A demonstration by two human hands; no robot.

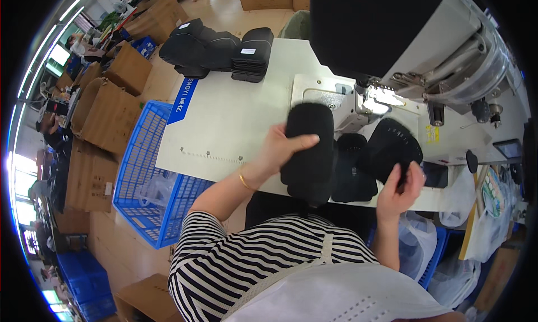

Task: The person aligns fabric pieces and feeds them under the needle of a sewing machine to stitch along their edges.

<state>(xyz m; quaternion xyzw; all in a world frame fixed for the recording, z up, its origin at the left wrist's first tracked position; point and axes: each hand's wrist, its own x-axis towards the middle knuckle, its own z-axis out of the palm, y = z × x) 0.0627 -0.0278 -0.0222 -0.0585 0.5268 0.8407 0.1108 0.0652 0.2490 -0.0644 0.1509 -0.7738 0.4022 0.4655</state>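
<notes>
My left hand (283, 147) grips a black rounded fabric pad (311, 154), thumb across its top face and fingers underneath. The pad is held near the front edge of the white table. With bent fingers, my right hand (404, 186) pinches the lower edge of another black fabric piece (389, 148), which is tilted and has a row of small marks on it. Between the two lies a further black piece (353, 173), partly covered by both. Just beyond them stands a sewing machine (370, 98), its lamp lit over the needle area.
Stacks of black pads (251, 56) stand at the table's far left. A blue plastic basket (147, 171) holding a clear bag sits left of the table (224, 120). Cardboard boxes (103, 115) line the floor farther left. Plastic bags (417, 241) hang at the right.
</notes>
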